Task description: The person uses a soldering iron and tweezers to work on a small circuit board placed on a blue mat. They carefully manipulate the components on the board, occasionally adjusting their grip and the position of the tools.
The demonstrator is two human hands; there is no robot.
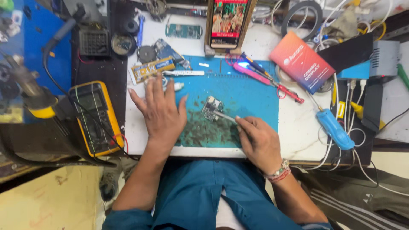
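Gripping thin metal tweezers (226, 116) in your right hand (257, 142), you have their tips on the small square circuit board (212, 108), which lies near the middle of the blue rubber work mat (255, 96) on the white counter (294, 123). Your left hand (159, 113) lies open and flat, fingers spread, across the mat's left edge; it holds nothing and is apart from the board.

The risk, as I judge it, is that the board is loose: nothing pins it, so a sideways push from the tweezers could skate it over the mat or flip it. The mat around it is littered with dark debris, which could get under the board and tilt it. A slip of the tips might also scrape or lift small parts.

The pink-handled screwdriver (255, 73) and red-handled tool (289, 91) lie towards the mat's far right corner, well clear. The yellow multimeter (96, 117) sits off the counter's left edge.
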